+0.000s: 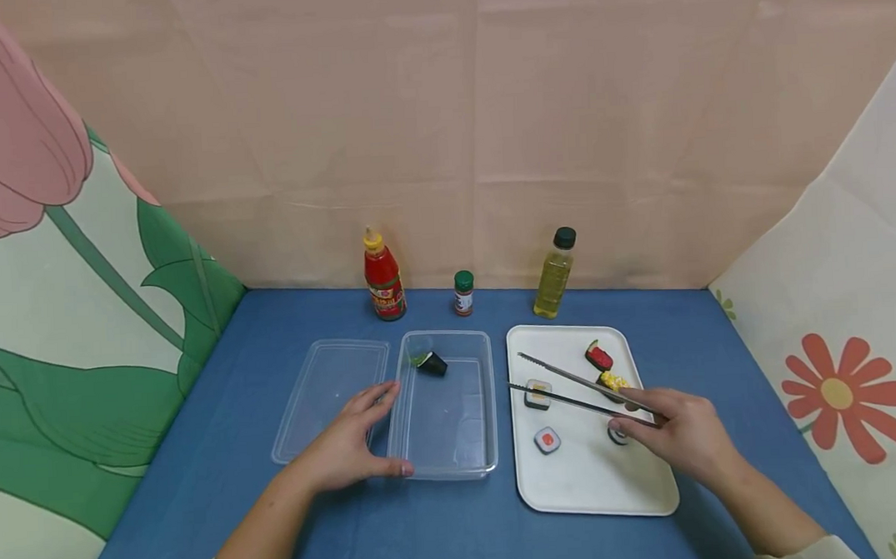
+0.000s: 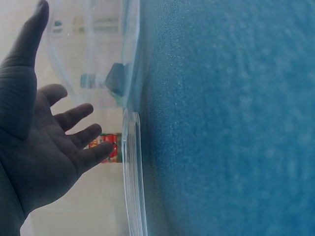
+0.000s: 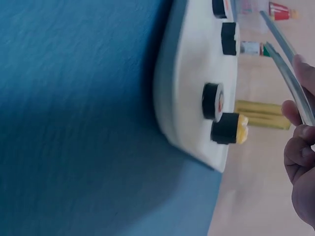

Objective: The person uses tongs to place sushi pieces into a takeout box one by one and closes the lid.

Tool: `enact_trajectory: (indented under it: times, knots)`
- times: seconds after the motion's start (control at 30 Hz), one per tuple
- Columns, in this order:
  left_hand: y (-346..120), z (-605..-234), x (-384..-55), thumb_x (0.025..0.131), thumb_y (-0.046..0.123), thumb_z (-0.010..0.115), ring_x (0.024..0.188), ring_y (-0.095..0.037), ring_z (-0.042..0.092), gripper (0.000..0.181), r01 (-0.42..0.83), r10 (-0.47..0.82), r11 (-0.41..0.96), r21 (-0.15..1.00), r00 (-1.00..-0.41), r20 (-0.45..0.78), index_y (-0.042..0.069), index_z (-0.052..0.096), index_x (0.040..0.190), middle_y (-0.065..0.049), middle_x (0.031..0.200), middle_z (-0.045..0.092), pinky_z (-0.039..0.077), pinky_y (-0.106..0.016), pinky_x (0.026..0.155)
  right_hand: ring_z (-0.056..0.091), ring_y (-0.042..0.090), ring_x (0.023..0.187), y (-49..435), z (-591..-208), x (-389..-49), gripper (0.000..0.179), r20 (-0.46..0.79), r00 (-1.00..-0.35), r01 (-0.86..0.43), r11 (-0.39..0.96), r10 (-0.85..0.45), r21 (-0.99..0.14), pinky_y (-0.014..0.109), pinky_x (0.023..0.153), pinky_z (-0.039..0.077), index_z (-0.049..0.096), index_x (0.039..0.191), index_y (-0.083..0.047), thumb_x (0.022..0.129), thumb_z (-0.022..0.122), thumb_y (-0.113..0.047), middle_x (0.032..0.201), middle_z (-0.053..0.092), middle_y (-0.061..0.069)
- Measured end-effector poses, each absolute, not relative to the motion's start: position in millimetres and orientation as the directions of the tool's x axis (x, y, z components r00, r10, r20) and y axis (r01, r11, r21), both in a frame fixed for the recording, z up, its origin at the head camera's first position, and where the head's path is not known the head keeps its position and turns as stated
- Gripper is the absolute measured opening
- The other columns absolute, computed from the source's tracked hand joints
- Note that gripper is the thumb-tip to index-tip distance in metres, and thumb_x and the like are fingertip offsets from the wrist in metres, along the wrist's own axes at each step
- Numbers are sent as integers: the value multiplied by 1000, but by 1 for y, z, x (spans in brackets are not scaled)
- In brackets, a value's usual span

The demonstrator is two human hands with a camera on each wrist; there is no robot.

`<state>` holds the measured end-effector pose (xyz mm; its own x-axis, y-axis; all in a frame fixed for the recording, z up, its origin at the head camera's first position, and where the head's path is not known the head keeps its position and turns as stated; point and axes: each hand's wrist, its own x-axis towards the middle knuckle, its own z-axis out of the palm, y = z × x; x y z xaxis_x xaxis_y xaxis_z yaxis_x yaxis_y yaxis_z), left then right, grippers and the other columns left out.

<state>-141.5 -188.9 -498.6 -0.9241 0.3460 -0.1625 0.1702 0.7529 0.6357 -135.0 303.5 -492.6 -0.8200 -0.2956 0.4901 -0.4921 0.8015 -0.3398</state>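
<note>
My right hand grips metal tongs, whose arms stand apart over the white tray, with nothing visible between their tips. Below them lie toy-like sushi pieces: one with a yellow centre, one with an orange centre, a red-topped one and a yellow-topped one. The tongs and hand partly cover others. My left hand spreads its fingers and thumb along the left side of a clear plastic box; contact is unclear. Inside the box lies a dark sushi roll with a green top.
The clear lid lies flat left of the box, partly behind my left hand. Along the back stand a red sauce bottle, a small green-capped jar and an oil bottle. A blue cloth covers the table.
</note>
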Motion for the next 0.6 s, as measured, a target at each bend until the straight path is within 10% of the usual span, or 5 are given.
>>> enact_trajectory:
  times: [0.6]
  knots:
    - [-188,-498,-141,69,62,91,157,-34,18,121,159,346,746,647,-922,-172,26,29,166,1,170,24,31,-67,114,36,-4,54,330,-508,-121,44,417,-868,-433,824,-271,-366,19,47,31,83,108,-16,68,98,-28,67,51,-23]
